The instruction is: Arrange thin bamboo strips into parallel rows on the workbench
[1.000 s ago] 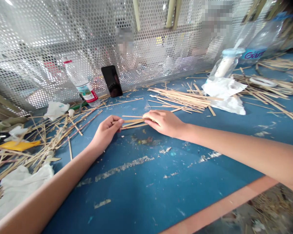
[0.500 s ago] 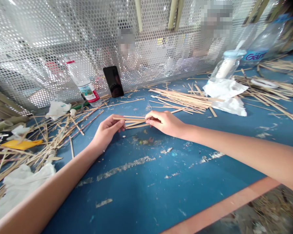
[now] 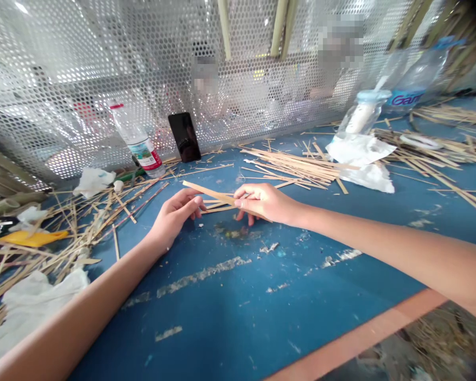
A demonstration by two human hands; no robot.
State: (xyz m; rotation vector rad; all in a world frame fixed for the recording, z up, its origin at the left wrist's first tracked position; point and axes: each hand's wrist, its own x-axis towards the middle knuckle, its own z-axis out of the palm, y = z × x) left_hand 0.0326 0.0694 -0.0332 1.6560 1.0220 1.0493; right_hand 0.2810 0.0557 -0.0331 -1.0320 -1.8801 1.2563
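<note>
My right hand [image 3: 264, 203] pinches a flat bamboo strip [image 3: 208, 191] between thumb and fingers. The strip slants up to the left, its free end raised above the fingers of my left hand [image 3: 178, 211]. Thumb and fingertips of that left hand close on the left ends of several thinner bamboo strips [image 3: 219, 208], which run right, under the flat one. How firmly they are gripped is partly hidden. Behind my right hand a pile of loose bamboo strips [image 3: 291, 165] lies on the blue table [image 3: 230, 301].
A plastic bottle [image 3: 143, 148] and a black phone [image 3: 184, 136] lean near a perforated metal screen [image 3: 150, 69]. Scattered strips [image 3: 99, 222], crumpled tissue [image 3: 43, 296] and a yellow wrapper [image 3: 34, 237] cover the left. Rightward stand a lidded jar [image 3: 360, 116] and a large bottle [image 3: 414, 84].
The flat strip has come out of my left hand's hold and now tilts upward in my right hand. The right fingers have spread somewhat; my left hand has barely moved.
</note>
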